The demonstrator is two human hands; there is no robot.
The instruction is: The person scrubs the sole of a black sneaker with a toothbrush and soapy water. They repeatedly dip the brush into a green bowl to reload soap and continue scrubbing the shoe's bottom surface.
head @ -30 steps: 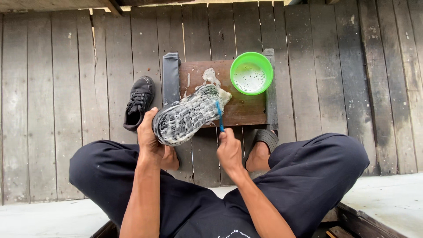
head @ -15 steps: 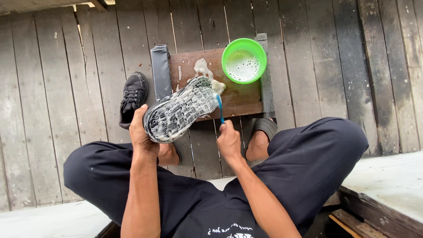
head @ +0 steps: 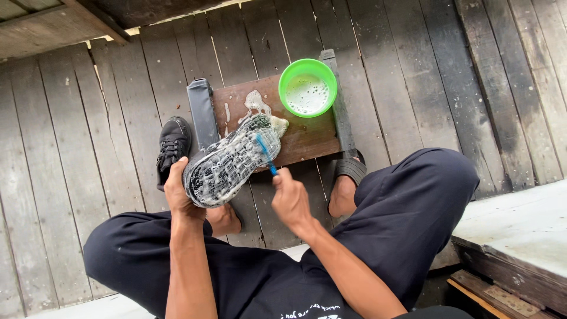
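One soapy, ridged shoe sole (head: 231,160)

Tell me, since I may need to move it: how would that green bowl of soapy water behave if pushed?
The green bowl would probably slide easily, since the wooden board under it looks wet and foamy. It holds sudsy liquid, so a quick shove would likely slop it. It looks like light plastic, wide and low, so unlikely to tip.

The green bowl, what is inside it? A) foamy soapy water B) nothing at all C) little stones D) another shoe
A: the green bowl on the wet wooden board holds pale, bubbly water, and the same kind of foam covers the sole of the shoe that the left hand holds while the right hand scrubs it with a blue brush.
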